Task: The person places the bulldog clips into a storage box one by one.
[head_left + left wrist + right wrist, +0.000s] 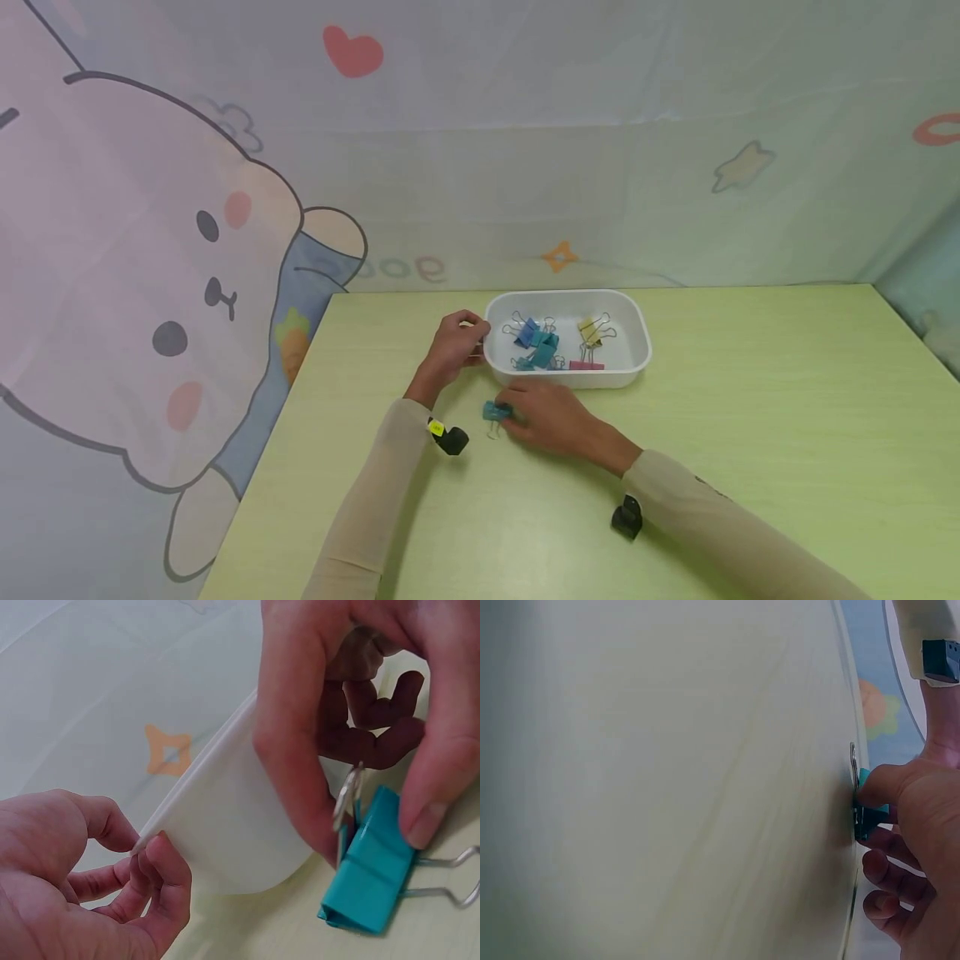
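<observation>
My left hand [455, 343] pinches the left rim of a white plastic box [636, 367] between thumb and fingers. In front of the box, my right hand [551, 417] pinches a teal binder clip [495, 411] close over the table. The left wrist view shows that clip [367, 870] large, its wire handles sticking out on both sides, with thumb and forefinger at its body. Inside the box lie several binder clips: a blue one [527, 332], teal ones [545, 350], a yellow one [589, 332] and a pink one [587, 366] partly hidden by the front wall.
The box stands on a pale yellow-green table [750, 400], near its back edge. A printed cloth [480, 183] with a cartoon animal hangs behind and to the left. Each wrist carries a small black camera [627, 517].
</observation>
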A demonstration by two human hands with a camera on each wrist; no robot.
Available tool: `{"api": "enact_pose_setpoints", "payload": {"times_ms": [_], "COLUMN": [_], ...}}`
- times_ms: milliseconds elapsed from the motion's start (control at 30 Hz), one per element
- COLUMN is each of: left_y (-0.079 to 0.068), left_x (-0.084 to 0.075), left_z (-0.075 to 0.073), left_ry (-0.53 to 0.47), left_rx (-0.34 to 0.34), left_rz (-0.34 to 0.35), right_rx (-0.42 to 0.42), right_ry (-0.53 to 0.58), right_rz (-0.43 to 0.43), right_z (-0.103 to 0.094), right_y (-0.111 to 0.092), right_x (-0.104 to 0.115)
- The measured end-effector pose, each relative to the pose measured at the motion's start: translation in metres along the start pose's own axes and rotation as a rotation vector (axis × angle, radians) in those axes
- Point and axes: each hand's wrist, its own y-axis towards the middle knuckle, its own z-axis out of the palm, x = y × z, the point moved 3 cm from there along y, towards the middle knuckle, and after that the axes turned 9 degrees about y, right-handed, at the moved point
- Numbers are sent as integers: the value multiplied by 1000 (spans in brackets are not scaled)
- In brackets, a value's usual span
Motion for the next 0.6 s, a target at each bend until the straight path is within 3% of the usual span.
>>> {"api": "enact_pose_setpoints", "payload": {"times_ms": [600], "left_y": [-1], "left_x": [0], "left_z": [0], "left_ry": [13], "left_rx": [6], "left_rz": [-6], "right_rx": [13], "right_ry": [20], "right_rz": [1], "right_z": [-1], "right_y": [-2], "right_x": [1]}}
